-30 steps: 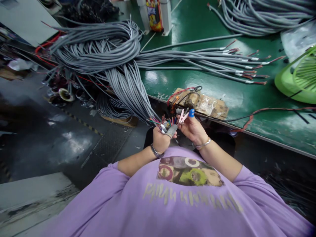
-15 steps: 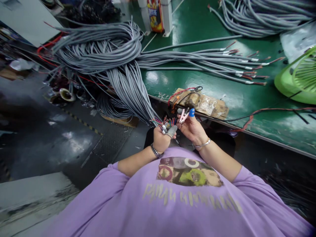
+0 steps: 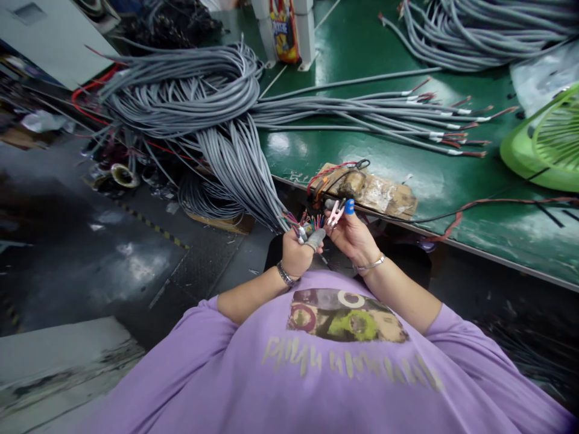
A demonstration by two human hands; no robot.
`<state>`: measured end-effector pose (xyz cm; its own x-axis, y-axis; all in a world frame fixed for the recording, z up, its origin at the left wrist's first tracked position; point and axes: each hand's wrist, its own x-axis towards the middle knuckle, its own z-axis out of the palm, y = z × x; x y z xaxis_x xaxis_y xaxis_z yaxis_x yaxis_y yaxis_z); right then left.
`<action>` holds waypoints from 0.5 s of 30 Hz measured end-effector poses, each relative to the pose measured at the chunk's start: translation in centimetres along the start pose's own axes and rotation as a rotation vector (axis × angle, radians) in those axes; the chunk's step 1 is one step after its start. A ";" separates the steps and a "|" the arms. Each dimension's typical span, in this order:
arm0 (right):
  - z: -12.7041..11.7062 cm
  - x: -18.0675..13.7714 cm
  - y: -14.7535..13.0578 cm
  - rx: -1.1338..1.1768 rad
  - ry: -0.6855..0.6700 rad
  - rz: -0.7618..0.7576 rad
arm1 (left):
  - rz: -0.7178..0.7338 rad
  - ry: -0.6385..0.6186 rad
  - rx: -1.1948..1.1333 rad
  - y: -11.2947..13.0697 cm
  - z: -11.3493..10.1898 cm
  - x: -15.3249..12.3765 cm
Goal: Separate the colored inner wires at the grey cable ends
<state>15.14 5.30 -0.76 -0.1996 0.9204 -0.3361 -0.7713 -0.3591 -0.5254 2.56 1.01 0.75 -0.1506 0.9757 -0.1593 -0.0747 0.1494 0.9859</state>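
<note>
My left hand (image 3: 298, 253), with a grey cover on its thumb, is closed around a bundle of grey cable ends. Thin coloured wires (image 3: 316, 222) fan out above the thumb. My right hand (image 3: 353, 238) wears a blue finger cover and grips a small pink clip-like tool (image 3: 335, 214) right beside those wires; its exact kind is hard to make out. Both hands are close together in front of my body, just off the bench edge. From the left hand, grey cables (image 3: 242, 157) run up to a big coil lying on the bench.
On the green bench (image 3: 344, 144) lie stripped cable ends (image 3: 452, 141), a worn wooden block (image 3: 384, 194) near the edge and a green fan (image 3: 543, 144) at right. Another grey cable coil (image 3: 479, 33) sits at the far right. A white stand (image 3: 305, 36) rises at the back.
The camera view has shifted very slightly. Both hands keep nearly the same pose, with the pink tool still beside the coloured wires.
</note>
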 end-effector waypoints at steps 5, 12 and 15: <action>-0.4 0.2 0.2 -0.025 -0.015 0.011 | -0.007 -0.052 -0.023 0.2 0.2 0.2; 0.1 0.0 0.0 0.007 0.035 0.012 | 0.005 -0.056 0.013 -0.3 -0.2 0.1; 0.4 -0.2 -0.1 -0.002 0.037 0.019 | 0.008 -0.049 0.045 -0.2 -0.4 -0.1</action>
<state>15.07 5.22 -0.33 -0.1918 0.9073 -0.3742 -0.7663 -0.3766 -0.5205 2.20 0.83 0.53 -0.1025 0.9833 -0.1503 -0.0296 0.1480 0.9885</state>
